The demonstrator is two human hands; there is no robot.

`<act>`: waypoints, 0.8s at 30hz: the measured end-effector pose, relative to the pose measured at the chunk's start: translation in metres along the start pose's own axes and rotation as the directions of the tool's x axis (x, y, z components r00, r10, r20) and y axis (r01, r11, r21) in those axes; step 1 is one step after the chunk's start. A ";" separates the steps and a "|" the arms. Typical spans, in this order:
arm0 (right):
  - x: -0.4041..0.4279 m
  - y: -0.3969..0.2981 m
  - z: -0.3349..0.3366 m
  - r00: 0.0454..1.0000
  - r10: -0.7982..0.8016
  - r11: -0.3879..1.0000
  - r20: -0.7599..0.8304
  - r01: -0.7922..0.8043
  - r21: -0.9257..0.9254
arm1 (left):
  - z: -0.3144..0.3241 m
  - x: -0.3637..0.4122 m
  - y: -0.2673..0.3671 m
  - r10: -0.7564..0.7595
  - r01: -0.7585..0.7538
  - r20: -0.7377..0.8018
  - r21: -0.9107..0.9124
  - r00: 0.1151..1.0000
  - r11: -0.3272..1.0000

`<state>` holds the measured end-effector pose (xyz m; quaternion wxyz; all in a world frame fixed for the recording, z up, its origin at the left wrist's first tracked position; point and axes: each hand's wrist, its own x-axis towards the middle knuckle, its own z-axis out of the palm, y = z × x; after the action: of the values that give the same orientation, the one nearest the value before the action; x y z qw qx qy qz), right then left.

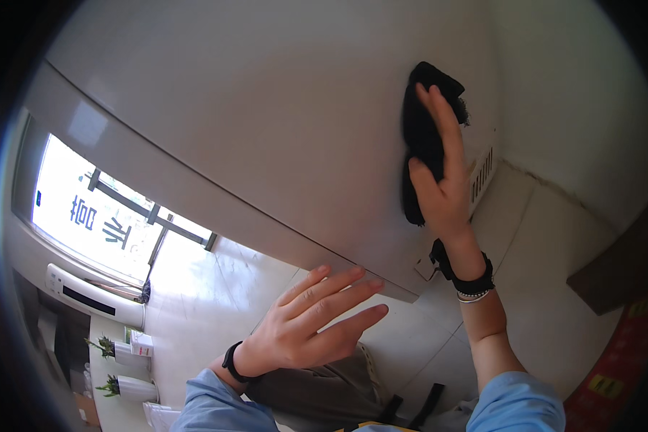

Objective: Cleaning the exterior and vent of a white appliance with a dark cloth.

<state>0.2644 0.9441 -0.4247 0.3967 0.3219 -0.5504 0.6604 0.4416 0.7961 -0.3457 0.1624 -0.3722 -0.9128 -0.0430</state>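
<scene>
A folded black cloth [422, 127] lies flat against the side panel of a large white appliance [248, 119], which looks like a refrigerator. My right hand [445, 183] presses the cloth to the panel, low down near a slotted vent [483, 174]. The thumb and fingers spread over the cloth and hide part of it. My left hand [313, 321] holds nothing, its fingers apart, by the lower edge of the appliance's door [324, 259]. Whether those fingertips touch the door, I cannot tell.
Pale floor tiles [426, 345] lie below, with a wall [578, 108] close on the right. A dark brown panel [615, 259] and a red mat [607, 372] border the lower right. Leftward are a bright glass door [97, 210], a white air conditioner [94, 297] and potted plants [135, 389].
</scene>
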 end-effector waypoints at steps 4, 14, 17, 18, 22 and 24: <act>-0.006 -0.018 0.005 0.989 -0.113 0.985 0.094 0.124 -0.117 | -0.001 0.001 0.000 -0.027 0.027 -0.011 -0.018 1.000 0.999; -0.112 -0.080 0.049 0.894 -0.146 0.960 0.423 0.231 -0.159 | -0.001 0.002 0.007 0.193 -0.195 -0.027 -0.160 0.981 0.968; -0.131 -0.068 0.039 0.828 -0.030 0.987 0.560 0.115 -0.117 | 0.013 0.010 0.011 0.157 -0.153 0.023 -0.140 0.987 0.978; -0.138 -0.066 0.040 0.789 -0.016 0.995 0.614 0.076 -0.071 | 0.017 0.007 0.013 0.101 -0.094 0.061 -0.108 0.993 0.990; -0.146 -0.043 0.019 0.757 -0.117 0.984 0.642 0.177 -0.029 | 0.027 0.010 0.014 0.099 -0.080 0.165 -0.116 0.981 0.990; -0.164 -0.033 0.011 0.166 0.345 0.074 0.924 -0.986 0.150 | 0.037 0.007 0.015 0.098 -0.061 0.250 -0.150 0.963 0.987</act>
<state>0.3718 0.9080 -0.5487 -0.4412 0.3295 -0.3810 0.7427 0.4374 0.8186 -0.3790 0.0180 -0.4216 -0.9051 -0.0524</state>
